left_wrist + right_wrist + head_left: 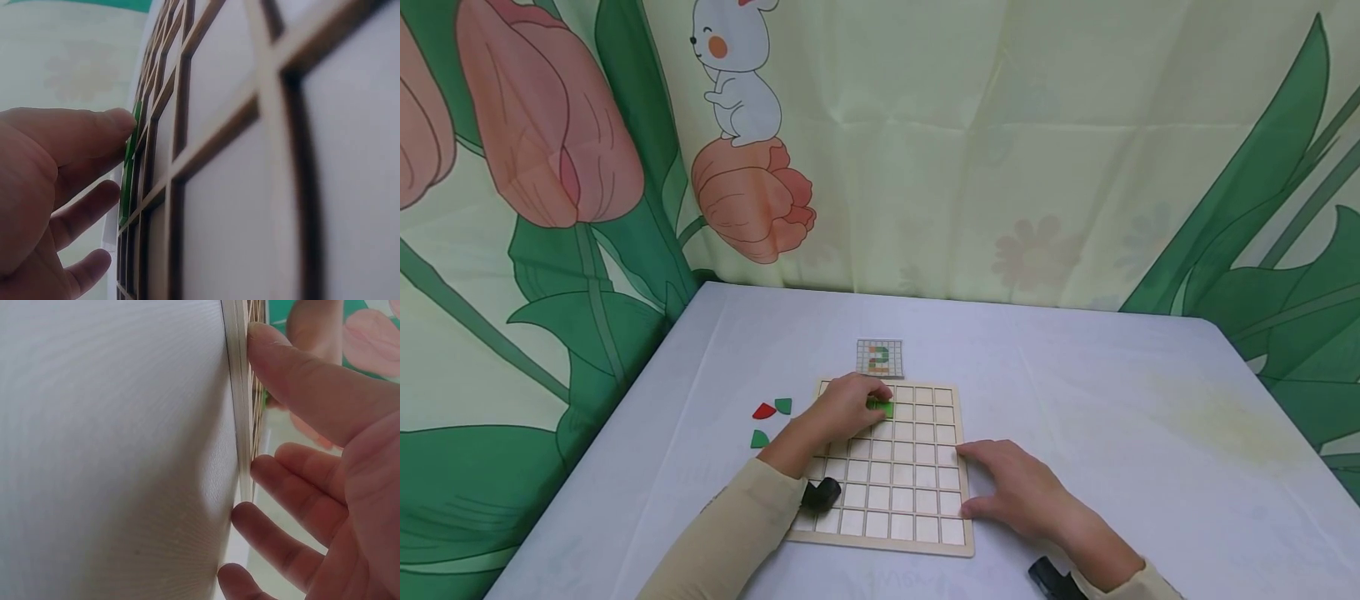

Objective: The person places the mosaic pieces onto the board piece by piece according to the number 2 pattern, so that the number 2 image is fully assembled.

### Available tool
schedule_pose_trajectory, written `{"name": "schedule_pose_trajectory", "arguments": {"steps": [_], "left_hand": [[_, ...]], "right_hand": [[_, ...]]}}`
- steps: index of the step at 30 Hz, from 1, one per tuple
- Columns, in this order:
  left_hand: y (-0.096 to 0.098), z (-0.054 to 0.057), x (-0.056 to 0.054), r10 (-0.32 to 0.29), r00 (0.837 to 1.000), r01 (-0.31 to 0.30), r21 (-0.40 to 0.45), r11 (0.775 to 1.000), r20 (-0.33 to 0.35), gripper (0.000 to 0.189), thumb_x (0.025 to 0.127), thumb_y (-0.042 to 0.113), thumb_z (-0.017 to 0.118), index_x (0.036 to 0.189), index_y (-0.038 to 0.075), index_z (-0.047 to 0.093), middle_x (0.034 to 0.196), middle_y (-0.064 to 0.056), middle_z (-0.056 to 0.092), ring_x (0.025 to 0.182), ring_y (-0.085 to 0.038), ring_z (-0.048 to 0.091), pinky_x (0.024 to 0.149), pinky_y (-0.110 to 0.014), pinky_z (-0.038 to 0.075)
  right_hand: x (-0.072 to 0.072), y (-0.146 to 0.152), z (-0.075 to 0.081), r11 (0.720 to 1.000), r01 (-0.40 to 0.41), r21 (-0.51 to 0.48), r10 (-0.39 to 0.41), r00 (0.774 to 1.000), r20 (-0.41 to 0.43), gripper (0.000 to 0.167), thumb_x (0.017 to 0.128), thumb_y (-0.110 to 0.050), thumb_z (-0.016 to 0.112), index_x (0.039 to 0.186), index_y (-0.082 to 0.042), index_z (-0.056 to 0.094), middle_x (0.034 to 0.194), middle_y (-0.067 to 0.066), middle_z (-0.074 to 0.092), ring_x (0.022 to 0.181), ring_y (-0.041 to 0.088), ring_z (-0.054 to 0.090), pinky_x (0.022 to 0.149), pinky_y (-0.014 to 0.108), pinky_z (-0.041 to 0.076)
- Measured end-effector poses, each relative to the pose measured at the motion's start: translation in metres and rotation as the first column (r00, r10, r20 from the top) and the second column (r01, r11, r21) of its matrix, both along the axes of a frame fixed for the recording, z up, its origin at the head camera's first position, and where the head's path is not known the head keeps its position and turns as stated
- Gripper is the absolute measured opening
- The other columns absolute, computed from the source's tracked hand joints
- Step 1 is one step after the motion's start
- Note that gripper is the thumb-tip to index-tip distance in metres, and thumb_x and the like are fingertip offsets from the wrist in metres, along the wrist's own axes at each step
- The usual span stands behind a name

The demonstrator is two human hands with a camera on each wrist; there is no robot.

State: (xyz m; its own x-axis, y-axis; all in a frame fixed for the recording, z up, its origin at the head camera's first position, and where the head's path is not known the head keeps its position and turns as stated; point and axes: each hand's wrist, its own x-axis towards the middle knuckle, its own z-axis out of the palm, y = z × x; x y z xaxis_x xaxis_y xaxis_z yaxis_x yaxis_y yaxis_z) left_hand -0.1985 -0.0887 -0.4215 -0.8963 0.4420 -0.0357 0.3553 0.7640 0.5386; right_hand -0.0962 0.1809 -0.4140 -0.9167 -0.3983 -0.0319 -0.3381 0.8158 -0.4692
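Note:
My left hand [848,406] reaches over the upper part of a wooden grid board [880,548]. Its thumb and index finger pinch a green tile [872,403], partly hidden by the fingers, at the board's surface. Beside it lies another green tile [886,409]; in the left wrist view the green pieces [126,194] look thin and flat against the grid. My right hand [1018,492] rests at the board's right edge, thumb and fingertips touching the rim [242,425], fingers spread and fairly straight.
Left of the board lie a red quarter-shaped tile [763,411] and two green ones [783,406], [759,439]. A small card with a coloured grid pattern [880,358] sits behind the board. The white-covered table [1112,400] ends at a printed curtain [925,167].

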Motion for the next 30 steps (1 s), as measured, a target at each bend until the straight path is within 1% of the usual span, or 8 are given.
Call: {"name": "schedule_pose_trajectory", "arguments": {"steps": [6,10,15,20,24,26,30], "left_hand": [[-0.002,0.006,0.004,0.008,1.000,-0.008,0.005,1.000,0.022,0.024,0.092,0.016,0.074,0.116,0.011,0.073,0.116,-0.002,0.068,0.116,-0.023,0.058,0.098,-0.041,0.048],[-0.008,0.010,0.006,0.021,0.999,-0.021,0.012,1.000,0.031,0.029,0.093,0.017,0.073,0.121,0.011,0.071,0.119,-0.002,0.068,0.118,-0.024,0.057,0.098,-0.042,0.048],[-0.017,0.017,0.008,0.044,0.999,-0.045,0.041,0.998,0.022,0.034,0.093,0.019,0.073,0.126,0.011,0.069,0.122,-0.002,0.067,0.121,-0.027,0.056,0.097,-0.044,0.048],[-0.024,0.023,0.010,0.060,0.998,-0.061,0.076,0.995,0.014,0.034,0.093,0.018,0.074,0.126,0.011,0.069,0.122,-0.002,0.067,0.122,-0.027,0.055,0.098,-0.045,0.047],[-0.029,0.026,0.013,0.067,0.998,-0.068,0.094,0.993,0.010,0.035,0.092,0.017,0.074,0.126,0.010,0.069,0.122,-0.003,0.067,0.120,-0.029,0.056,0.097,-0.046,0.048],[-0.033,0.027,0.016,0.077,0.997,-0.078,0.096,0.992,0.015,0.035,0.092,0.017,0.074,0.126,0.010,0.068,0.122,-0.003,0.067,0.120,-0.029,0.056,0.097,-0.046,0.048],[-0.040,0.027,0.019,0.123,0.992,-0.126,0.086,0.988,0.039,0.036,0.093,0.018,0.073,0.127,0.010,0.068,0.124,-0.003,0.066,0.123,-0.029,0.054,0.099,-0.046,0.048]], "right_hand": [[0.000,0.001,0.001,1.000,-0.009,-0.003,0.009,1.000,-0.006,0.069,0.072,-0.035,0.088,0.130,-0.008,0.063,0.130,0.006,0.062,0.124,0.030,0.054,0.102,0.050,0.043],[-0.001,0.002,0.000,1.000,-0.017,-0.003,0.017,1.000,-0.012,0.069,0.072,-0.036,0.088,0.130,-0.008,0.063,0.130,0.006,0.062,0.124,0.030,0.054,0.101,0.050,0.044],[-0.001,0.002,0.001,1.000,-0.015,-0.006,0.015,1.000,-0.006,0.069,0.072,-0.036,0.088,0.131,-0.008,0.063,0.130,0.006,0.062,0.124,0.030,0.054,0.101,0.050,0.043],[0.000,0.001,0.001,1.000,-0.001,-0.008,0.001,1.000,0.007,0.069,0.072,-0.035,0.088,0.131,-0.009,0.063,0.131,0.006,0.062,0.125,0.030,0.053,0.102,0.050,0.043],[0.000,0.001,0.001,1.000,0.009,-0.011,-0.009,1.000,0.013,0.069,0.071,-0.035,0.089,0.130,-0.010,0.063,0.131,0.005,0.062,0.125,0.029,0.053,0.102,0.050,0.043],[0.000,0.000,0.001,1.000,0.013,-0.014,-0.013,1.000,0.017,0.069,0.071,-0.035,0.089,0.130,-0.010,0.064,0.130,0.005,0.062,0.125,0.029,0.053,0.102,0.050,0.043],[0.000,0.000,0.000,1.000,0.017,-0.015,-0.017,1.000,0.024,0.069,0.071,-0.035,0.089,0.130,-0.010,0.064,0.131,0.005,0.062,0.125,0.029,0.053,0.102,0.050,0.043]]}}
